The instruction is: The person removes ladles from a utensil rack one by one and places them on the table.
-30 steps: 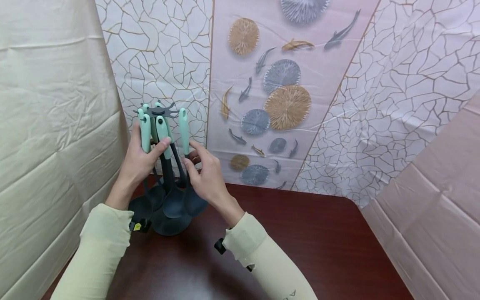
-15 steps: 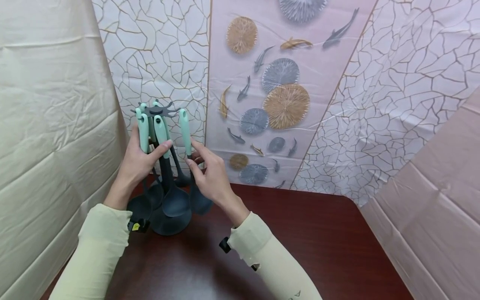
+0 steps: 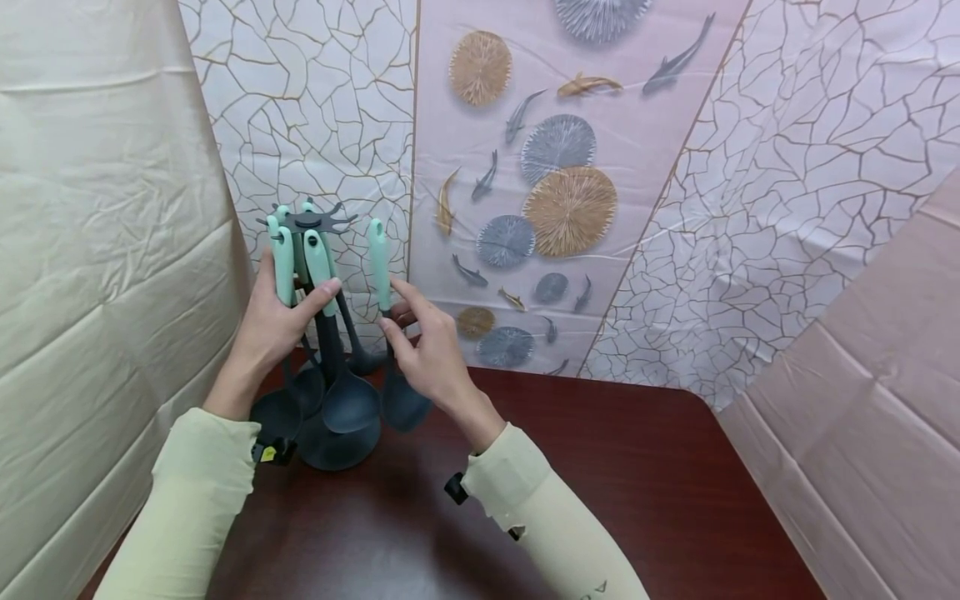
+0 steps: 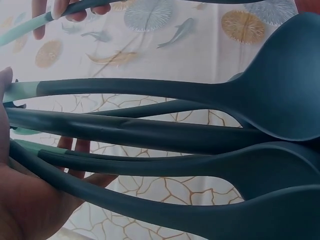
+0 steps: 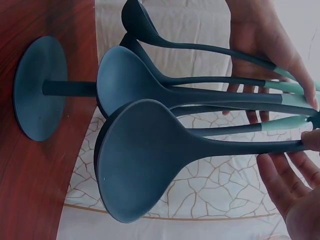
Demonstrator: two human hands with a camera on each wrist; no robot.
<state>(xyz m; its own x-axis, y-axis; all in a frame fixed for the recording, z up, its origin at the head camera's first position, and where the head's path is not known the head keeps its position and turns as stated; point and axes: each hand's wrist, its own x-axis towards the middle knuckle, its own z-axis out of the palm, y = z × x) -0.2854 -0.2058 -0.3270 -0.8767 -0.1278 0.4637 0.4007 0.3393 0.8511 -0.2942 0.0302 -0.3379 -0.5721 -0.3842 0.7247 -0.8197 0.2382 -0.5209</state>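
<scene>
A dark utensil stand (image 3: 307, 221) with hooked arms and a round base (image 3: 341, 454) stands at the left. Several blue-grey spoons and ladles with mint handles hang round it. My left hand (image 3: 272, 333) grips round the hanging handles, its thumb across one mint handle (image 3: 318, 258); in the left wrist view its fingers pass behind them. My right hand (image 3: 431, 346) pinches a cooking spoon (image 3: 379, 250) just below its mint handle. This spoon is off the hooks, upright, a little right of the stand. Its broad rounded head (image 5: 145, 160) fills the front of the right wrist view.
The stand rests on a dark red-brown table (image 3: 585, 483). Behind is a patterned cloth wall (image 3: 510, 192); a cream cloth (image 3: 112, 250) hangs close beside the left arm. A pinkish cloth (image 3: 870, 392) lines the right side.
The cooking spoon in my right hand has moved right, away from the stand's hooks, widening the gap. My left hand keeps its hold on the stand's handles.
</scene>
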